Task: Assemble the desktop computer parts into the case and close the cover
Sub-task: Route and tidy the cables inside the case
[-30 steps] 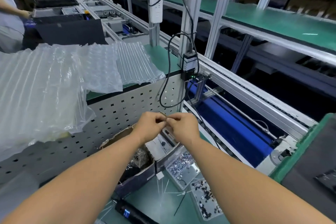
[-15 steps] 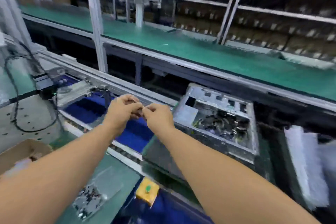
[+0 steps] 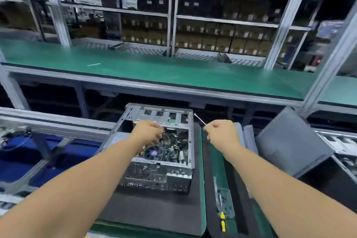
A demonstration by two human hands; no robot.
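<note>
An open metal computer case (image 3: 161,172) lies on a black foam mat (image 3: 146,208), its rear panel toward me, with the board, fan and loose cables (image 3: 173,141) showing inside. My left hand (image 3: 147,133) hangs over the case's far half, its fingers closed around a black cable. Just right of the case, my right hand (image 3: 222,133) pinches a thin white cable tie (image 3: 200,120) that points up and to the left. A dark grey cover panel (image 3: 289,141) leans at the right.
A yellow-handled screwdriver (image 3: 222,218) lies in a tray on the green strip at the lower right. A blue conveyor bed (image 3: 17,160) runs at the left. Behind the case, a long green shelf (image 3: 154,69) crosses the view, with racks of boxes beyond it.
My view swung right from the screw boxes to the case. My hands, pinched together before, have parted: the left one went into the case, the right one kept the cable tie.
</note>
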